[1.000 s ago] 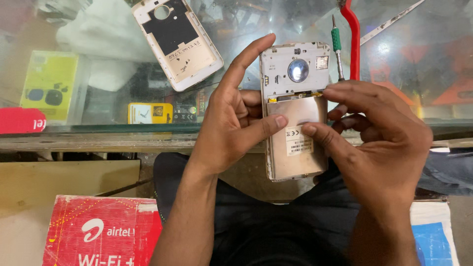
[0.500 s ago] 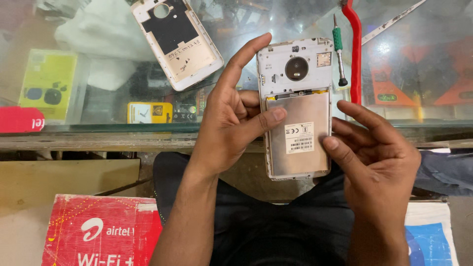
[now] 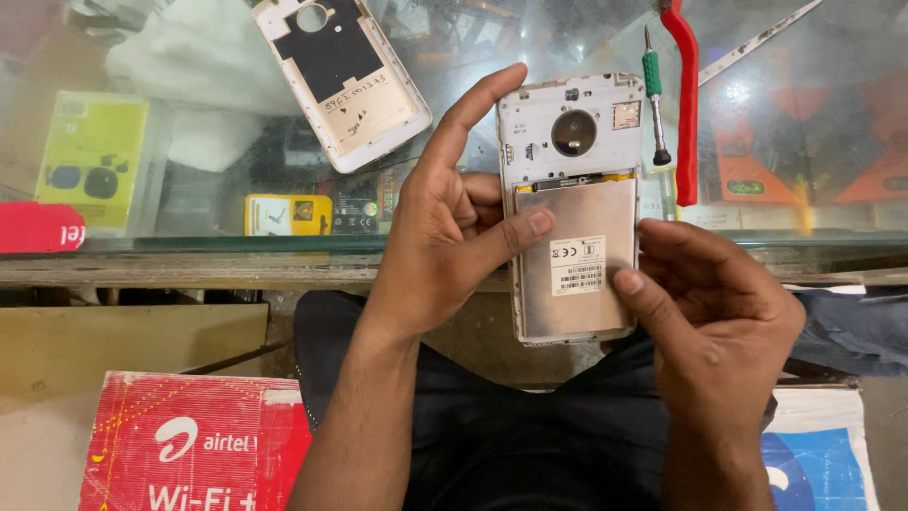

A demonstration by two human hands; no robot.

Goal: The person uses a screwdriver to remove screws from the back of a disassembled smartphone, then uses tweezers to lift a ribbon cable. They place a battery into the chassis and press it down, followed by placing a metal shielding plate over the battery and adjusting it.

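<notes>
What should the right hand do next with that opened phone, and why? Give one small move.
Probably bring the right hand thumb onto the silver battery edge to lift it. The phone is held by the left hand with its back cover already off, lying on the glass counter, and the right thumb sits at the battery's lower right side.

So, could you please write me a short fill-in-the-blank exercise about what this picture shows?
1. The left hand holds an opened phone with its back cover ____.
2. The detached back cover lies on the ____ counter.
3. The screwdriver beside the red tool has a ____ handle.
4. The right hand touches the phone's ____ edge.

Missing words: removed; glass; green; right
</notes>
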